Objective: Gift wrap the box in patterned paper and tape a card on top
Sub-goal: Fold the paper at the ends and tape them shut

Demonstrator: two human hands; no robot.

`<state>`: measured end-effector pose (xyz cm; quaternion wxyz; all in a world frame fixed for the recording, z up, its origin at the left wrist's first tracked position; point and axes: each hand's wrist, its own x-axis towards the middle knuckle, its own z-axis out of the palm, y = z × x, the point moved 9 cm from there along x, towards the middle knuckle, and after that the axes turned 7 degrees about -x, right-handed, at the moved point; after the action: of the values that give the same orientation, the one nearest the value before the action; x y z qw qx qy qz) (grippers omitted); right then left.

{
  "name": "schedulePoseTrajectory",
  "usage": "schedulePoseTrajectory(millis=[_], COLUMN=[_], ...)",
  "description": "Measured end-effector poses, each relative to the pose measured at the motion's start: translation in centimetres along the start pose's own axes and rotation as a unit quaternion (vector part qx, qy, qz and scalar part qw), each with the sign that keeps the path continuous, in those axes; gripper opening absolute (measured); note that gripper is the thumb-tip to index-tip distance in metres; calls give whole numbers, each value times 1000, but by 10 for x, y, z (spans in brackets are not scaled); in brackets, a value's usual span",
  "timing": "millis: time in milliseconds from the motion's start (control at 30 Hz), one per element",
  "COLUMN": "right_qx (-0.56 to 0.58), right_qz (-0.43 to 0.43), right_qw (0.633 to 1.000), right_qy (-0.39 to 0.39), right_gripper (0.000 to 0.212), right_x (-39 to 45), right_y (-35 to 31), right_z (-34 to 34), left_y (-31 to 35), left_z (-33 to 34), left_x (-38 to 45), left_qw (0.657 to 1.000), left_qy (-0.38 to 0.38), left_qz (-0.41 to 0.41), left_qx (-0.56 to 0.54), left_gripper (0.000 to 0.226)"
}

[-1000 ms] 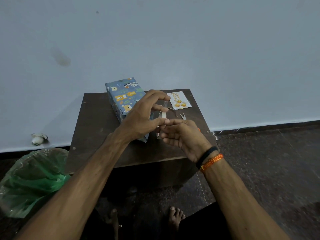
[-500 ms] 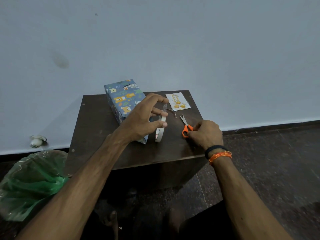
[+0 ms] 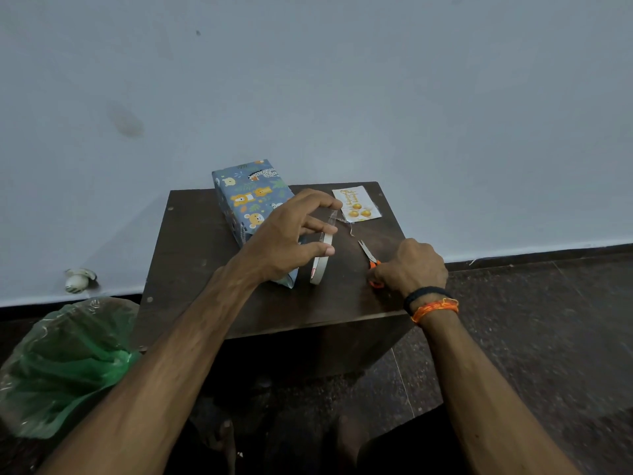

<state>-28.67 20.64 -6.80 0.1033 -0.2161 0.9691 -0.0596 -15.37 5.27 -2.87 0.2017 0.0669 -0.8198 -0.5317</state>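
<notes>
A box wrapped in blue bear-patterned paper (image 3: 248,197) lies on the dark wooden table (image 3: 191,248). My left hand (image 3: 291,234) is over its near end, holding a thin roll of clear tape (image 3: 320,258) upright on edge, with a strip of tape pulled up between the fingertips. A white card with gold balloons (image 3: 356,204) lies at the table's far right corner. My right hand (image 3: 409,267) rests on the table, closed over the orange handles of small scissors (image 3: 368,252), whose blades point toward the card.
A grey wall stands right behind the table. A green plastic bag (image 3: 65,365) lies on the dark floor at lower left, and a small white object (image 3: 78,279) sits by the wall. My bare feet show under the table's near edge.
My right hand left the tape, moved right across the table and closed on the scissors' handles. My left hand still holds the tape roll by the box.
</notes>
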Motion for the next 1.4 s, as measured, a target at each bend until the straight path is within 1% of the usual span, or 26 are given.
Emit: schedulePoseTrajectory(millis=[133,333,400,467,500,567,600,633,733,900,967,1133,1400], right_qx=[2,39,59,114,164,269,295,300,291,285,275,253,256], right_qz=[-2,-1,-6,-28,-39,-53,-68,-89,-152,-190,-195,-212,-239], right_qw=[1000,999,998,991,980,950,937,930,918,914,916,925,924], right_qy=[21,34,-12,-72,-102,-152,-175,-195,-222,-219,-216,-187,-152], right_gripper=[31,32,40,42,43,51,55,55,40,20,17,23,26], right_x=[-3,9,13,12,8,1,-3,-7,-14,-15,-15,-11,-5], right_y=[-1,0,2,1,-2,-7,-10,-13,-18,-19,-21,-24,-26], right_z=[-6,-2,8,16,18,17,15,14,7,-4,-4,-6,-10], left_y=[1,-1,0,0,0,1,2,2,4,8,9,12,13], left_z=[0,-3,-3,-4,-5,-5,-5,-5,-4,0,2,5,6], left_x=[0,1,1,1,0,0,-1,-1,-2,-2,-2,-1,-2], left_qw=[1000,1000,1000,1000,1000,1000,1000,1000,999,997,996,994,994], left_qy=[1,9,10,10,10,10,10,9,3,-13,-19,-28,-35], left_qz=[4,1,3,5,7,9,10,13,25,50,58,67,69], left_qx=[-2,3,14,22,25,27,27,27,39,60,62,78,76], left_gripper=[51,52,52,53,53,52,52,52,53,55,55,55,54])
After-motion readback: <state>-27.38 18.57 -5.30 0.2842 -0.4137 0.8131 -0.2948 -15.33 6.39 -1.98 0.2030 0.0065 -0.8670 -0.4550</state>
